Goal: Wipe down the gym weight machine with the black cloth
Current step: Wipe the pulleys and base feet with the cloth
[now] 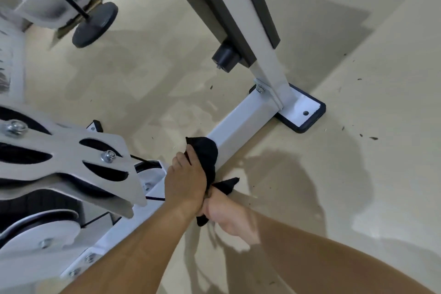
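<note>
The black cloth (205, 153) is draped over the weight machine's white floor bar (241, 124), which runs diagonally across the beige floor. My left hand (186, 184) holds the cloth down on top of the bar, fingers curled over its near edge. Just behind it, my right hand (229, 218) grips the cloth's trailing end in a fist beside the bar. One corner of the cloth sticks out between the two hands.
The bar ends at a white foot plate (304, 112) with a black rim, where a slanted upright (269, 71) and a black stub (225, 56) rise. Grey pulley plates (71, 157) with bolts crowd the left. A black disc (95, 24) sits upper left. Dark specks (368, 137) litter the floor.
</note>
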A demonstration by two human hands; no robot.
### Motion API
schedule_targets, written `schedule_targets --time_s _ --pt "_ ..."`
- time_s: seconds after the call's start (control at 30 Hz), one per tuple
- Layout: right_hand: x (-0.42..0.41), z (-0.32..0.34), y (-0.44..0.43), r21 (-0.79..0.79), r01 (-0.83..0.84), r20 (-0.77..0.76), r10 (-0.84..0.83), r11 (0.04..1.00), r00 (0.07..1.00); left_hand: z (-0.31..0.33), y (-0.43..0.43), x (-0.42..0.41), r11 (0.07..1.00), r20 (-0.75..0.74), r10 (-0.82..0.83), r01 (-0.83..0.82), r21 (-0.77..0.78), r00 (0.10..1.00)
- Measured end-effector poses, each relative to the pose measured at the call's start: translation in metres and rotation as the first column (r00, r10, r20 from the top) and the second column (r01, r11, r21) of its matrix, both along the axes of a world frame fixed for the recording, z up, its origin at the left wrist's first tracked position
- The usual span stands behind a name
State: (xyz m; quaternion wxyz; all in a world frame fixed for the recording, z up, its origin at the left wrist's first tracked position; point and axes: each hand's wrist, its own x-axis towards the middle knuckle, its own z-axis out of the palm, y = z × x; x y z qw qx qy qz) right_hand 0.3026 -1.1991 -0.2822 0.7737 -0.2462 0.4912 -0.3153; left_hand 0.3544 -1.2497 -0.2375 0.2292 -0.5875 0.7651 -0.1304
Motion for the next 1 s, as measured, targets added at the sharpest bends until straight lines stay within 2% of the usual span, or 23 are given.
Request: schedule_targets --time_s 0.07,0.13,0.2,0.27,0.33,0.37,0.43,0.53,0.6,0.63,0.67,0.7,0.73,0.77,0.8,0.87,0.93,0.97,1.0 --pt "-0.008 -0.004 0.007 -0.031 0.023 -0.032 -0.024 0.999 0.999 0.003 0.013 0.007 0.995 0.009 0.055 -0.056 0.081 0.998" --pt "-0.027 0.0 0.007 -0.015 0.171 0.059 -0.17 0.985 0.984 0.002 0.028 0.017 0.999 -0.009 -0.049 0.049 0.003 0.999" --pt "-0.047 0.009 0.004 0.008 0.286 0.127 -0.285 0.958 0.95 0.004 0.051 0.018 0.987 -0.106 -0.154 0.148 -0.066 0.982" --pt "-0.063 0.015 0.002 -0.031 0.334 0.006 -0.334 0.942 0.943 0.003 0.08 0.014 0.982 -0.294 -0.183 0.185 -0.022 0.938" --pt "-0.076 0.017 0.009 -0.106 0.352 -0.177 -0.366 0.93 0.914 0.005 0.103 0.01 0.986 -0.497 -0.056 0.127 0.109 0.866" --pt "-0.08 0.019 0.012 -0.14 0.361 -0.252 -0.386 0.922 0.888 0.007 0.109 0.009 0.984 -0.562 0.065 0.042 0.175 0.825" --pt "-0.085 0.022 0.015 -0.222 0.393 -0.306 -0.447 0.892 0.841 0.01 0.11 0.014 0.963 -0.603 0.251 -0.132 0.236 0.757" --pt "-0.079 0.034 0.004 -0.467 0.385 -0.327 -0.56 0.796 0.761 0.021 0.108 0.018 0.977 -0.69 0.213 -0.137 0.165 0.691" --pt "-0.074 0.044 -0.012 -0.665 0.286 -0.321 -0.61 0.69 0.725 0.028 0.107 0.019 0.986 -0.743 0.169 -0.115 0.124 0.647" --pt "-0.071 0.046 -0.02 -0.752 0.155 -0.358 -0.595 0.641 0.72 0.03 0.106 0.02 0.985 -0.775 0.168 -0.123 0.117 0.609" --pt "-0.066 0.044 -0.027 -0.807 -0.049 -0.45 -0.559 0.589 0.696 0.032 0.103 0.022 0.985 -0.796 0.166 -0.135 0.107 0.582" --pt "-0.06 0.039 -0.032 -0.776 -0.322 -0.605 -0.496 0.543 0.623 0.034 0.101 0.025 0.985 -0.805 0.159 -0.142 0.094 0.572" --pt "-0.05 0.03 -0.033 -0.664 -0.561 -0.748 -0.422 0.495 0.513 0.039 0.1 0.026 0.983 -0.793 0.171 -0.151 0.101 0.584" --pt "-0.039 0.026 -0.03 -0.523 -0.724 -0.85 -0.335 0.45 0.406 0.043 0.1 0.027 0.982 -0.74 0.186 -0.151 0.115 0.647" --pt "-0.028 0.021 -0.026 -0.421 -0.806 -0.905 -0.26 0.416 0.338 0.046 0.101 0.028 0.984 -0.649 0.176 -0.141 0.106 0.74" --pt "-0.017 0.019 -0.026 -0.392 -0.846 -0.918 -0.219 0.362 0.331 0.054 0.103 0.031 0.998 -0.496 0.062 -0.056 0.027 0.866" --pt "-0.026 0.019 -0.033 -0.416 -0.862 -0.894 -0.302 0.29 0.33 0.056 0.101 0.034 0.999 -0.378 -0.033 0.047 0.028 0.925" --pt "-0.037 0.02 -0.038 -0.404 -0.872 -0.887 -0.352 0.278 0.299 0.054 0.099 0.034 0.996 -0.33 -0.072 0.087 0.032 0.941" --pt "-0.052 0.02 -0.044 -0.37 -0.877 -0.897 -0.363 0.307 0.251 0.05 0.094 0.031 0.993 -0.319 -0.09 0.11 0.045 0.943"
